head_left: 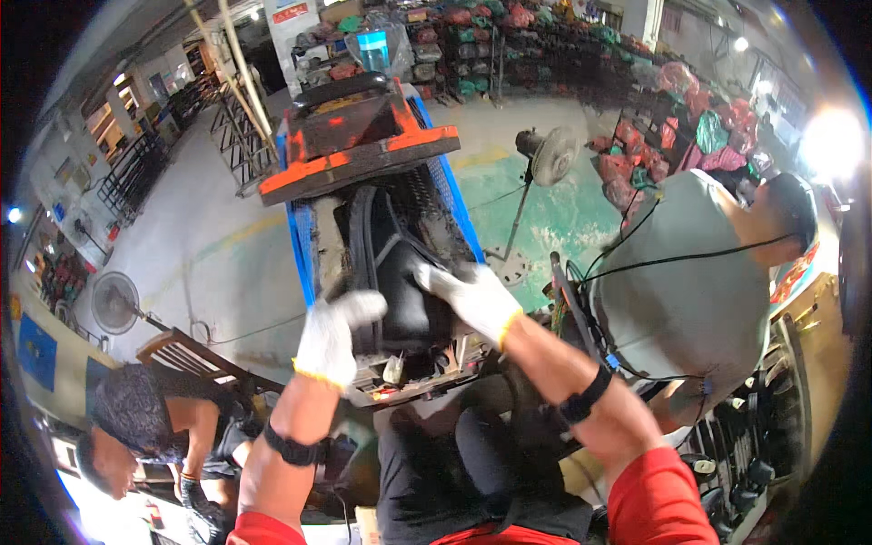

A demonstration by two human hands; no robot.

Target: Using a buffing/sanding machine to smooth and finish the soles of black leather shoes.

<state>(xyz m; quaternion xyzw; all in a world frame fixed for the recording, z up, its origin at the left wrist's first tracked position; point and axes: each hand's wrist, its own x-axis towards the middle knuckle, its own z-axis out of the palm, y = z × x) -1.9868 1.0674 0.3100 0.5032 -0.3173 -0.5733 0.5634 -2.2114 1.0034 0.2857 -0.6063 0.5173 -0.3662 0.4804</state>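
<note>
A black, leather-like piece (pixel 409 304) with a grey seam lies lengthwise in the machine's bed in front of me; I cannot tell its exact kind. My left hand (pixel 334 338), in a white glove with a yellow cuff, is at its near left side, thumb stretched toward it and apart from the fingers. On its right side my right hand (pixel 477 298), gloved alike, has the thumb over the black surface and the fingers along the outer edge. Beyond both hands an orange-and-black crossbar (pixel 363 165) spans the blue-sided machine (pixel 295 245).
Small tools and scraps lie on the machine's near ledge (pixel 427 386). A standing fan (pixel 552 156) is beyond on the right, another fan (pixel 115 302) far left. Co-workers sit at left (pixel 173 418) and right (pixel 686 272). Bagged goods (pixel 627 163) are piled behind.
</note>
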